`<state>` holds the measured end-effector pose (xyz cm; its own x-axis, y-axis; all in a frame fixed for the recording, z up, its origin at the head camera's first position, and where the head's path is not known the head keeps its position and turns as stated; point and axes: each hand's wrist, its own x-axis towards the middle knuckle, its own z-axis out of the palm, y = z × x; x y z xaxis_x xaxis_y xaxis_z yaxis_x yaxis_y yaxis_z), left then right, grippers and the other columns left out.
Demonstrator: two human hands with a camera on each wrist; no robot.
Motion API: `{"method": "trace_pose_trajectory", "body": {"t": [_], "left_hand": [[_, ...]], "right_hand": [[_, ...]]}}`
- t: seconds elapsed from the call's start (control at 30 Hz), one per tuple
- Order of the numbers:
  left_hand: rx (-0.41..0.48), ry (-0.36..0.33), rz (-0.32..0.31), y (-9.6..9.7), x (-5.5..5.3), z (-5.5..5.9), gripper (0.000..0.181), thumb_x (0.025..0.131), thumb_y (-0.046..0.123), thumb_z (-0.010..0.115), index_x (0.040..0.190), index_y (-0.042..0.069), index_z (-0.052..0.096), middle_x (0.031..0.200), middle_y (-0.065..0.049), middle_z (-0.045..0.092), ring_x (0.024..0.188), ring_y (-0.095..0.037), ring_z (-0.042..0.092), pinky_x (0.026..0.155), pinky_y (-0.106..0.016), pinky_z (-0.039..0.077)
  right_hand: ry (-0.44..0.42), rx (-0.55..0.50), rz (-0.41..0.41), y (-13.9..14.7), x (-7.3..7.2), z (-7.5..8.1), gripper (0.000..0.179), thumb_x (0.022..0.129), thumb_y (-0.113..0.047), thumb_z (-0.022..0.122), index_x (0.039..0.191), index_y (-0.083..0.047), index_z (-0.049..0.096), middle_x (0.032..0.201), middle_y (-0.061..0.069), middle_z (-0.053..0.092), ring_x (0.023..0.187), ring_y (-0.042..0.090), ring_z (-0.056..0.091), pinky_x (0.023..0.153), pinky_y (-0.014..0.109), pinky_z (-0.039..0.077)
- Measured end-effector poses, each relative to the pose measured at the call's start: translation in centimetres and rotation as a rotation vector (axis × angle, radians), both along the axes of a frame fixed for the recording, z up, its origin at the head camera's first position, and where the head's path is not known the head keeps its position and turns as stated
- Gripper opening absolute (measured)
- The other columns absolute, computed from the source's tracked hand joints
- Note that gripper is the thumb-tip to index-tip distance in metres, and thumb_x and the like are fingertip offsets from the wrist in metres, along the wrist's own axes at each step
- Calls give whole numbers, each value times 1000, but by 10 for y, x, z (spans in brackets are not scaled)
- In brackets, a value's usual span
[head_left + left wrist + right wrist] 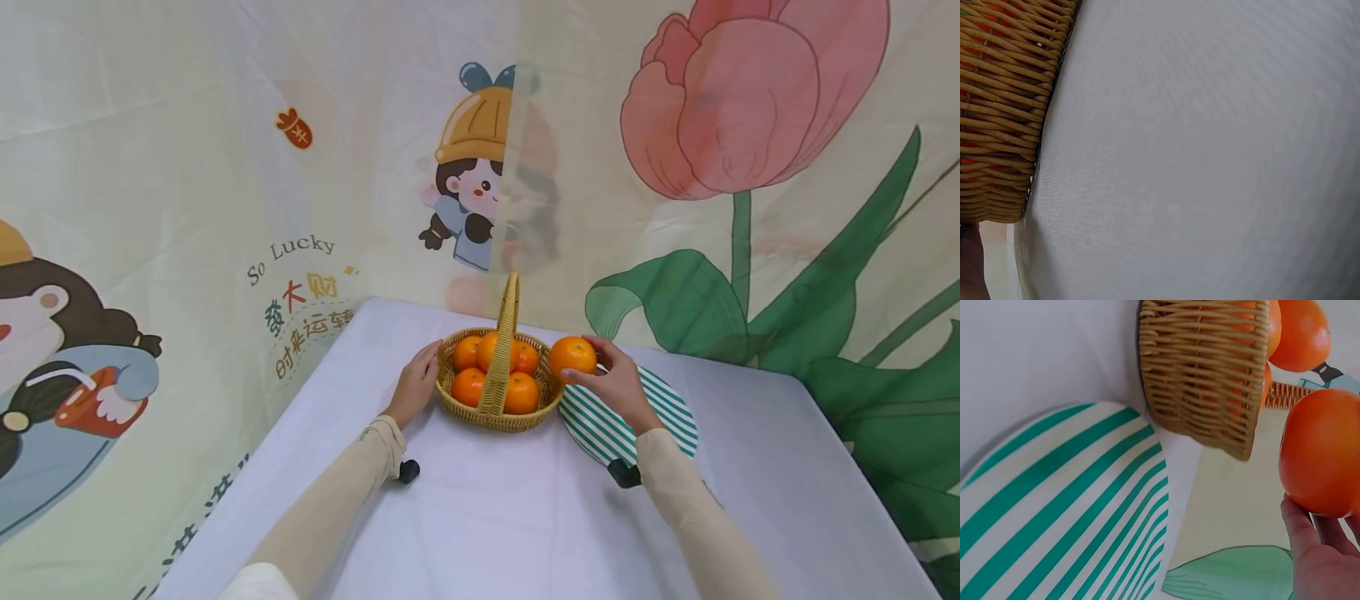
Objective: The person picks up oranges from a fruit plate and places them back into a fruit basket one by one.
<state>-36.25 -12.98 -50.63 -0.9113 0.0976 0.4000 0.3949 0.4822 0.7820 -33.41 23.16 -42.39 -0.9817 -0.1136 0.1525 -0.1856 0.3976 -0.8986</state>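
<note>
An orange (572, 357) is held in my right hand (617, 385), pinched between thumb and fingers beside the right rim of a wicker basket (501, 421). The right wrist view shows this orange (1325, 453) raised off the table, with fingertips against its lower side and the basket (1200, 369) apart from it. Several more oranges (521, 392) lie in the basket under its tall arched handle (508, 308). My left hand (415, 385) rests along the basket's left side, fingers looking fairly straight. In the left wrist view, only a bit of it shows below the basket (1004, 112).
A round green-and-white striped mat or plate (667, 408) lies on the table right of the basket, partly under my right forearm. A white cloth (495, 517) covers the table. Printed curtains (390, 167) stand behind and at the left.
</note>
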Motion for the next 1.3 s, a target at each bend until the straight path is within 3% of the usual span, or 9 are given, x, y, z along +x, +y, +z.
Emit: {"method": "trace_pose_trajectory", "body": {"t": [0.63,1.07,1.3], "left_hand": [[11,-3,1,0,-4,-4,44,103,9,42,147,7,43,149,-13,43,139,-26,37,116,-40,30],[8,-30,-11,-2,-5,-4,44,105,13,41,149,10,41,151,-12,40,140,-23,35,115,-39,30],[4,-36,-9,-1,-3,-1,44,105,13,41,149,10,41,151,-9,41,140,-20,35,115,-35,30]], "right_hand": [[-13,-3,44,-19,-18,-16,82,73,-46,84,141,-15,49,137,6,53,122,27,53,102,42,47],[13,18,53,-21,-20,-21,81,72,-46,84,140,-15,51,134,7,55,120,28,54,105,46,45],[-16,49,43,-22,-23,-24,84,72,-50,83,142,-15,50,135,7,54,122,29,52,105,48,44]]}}
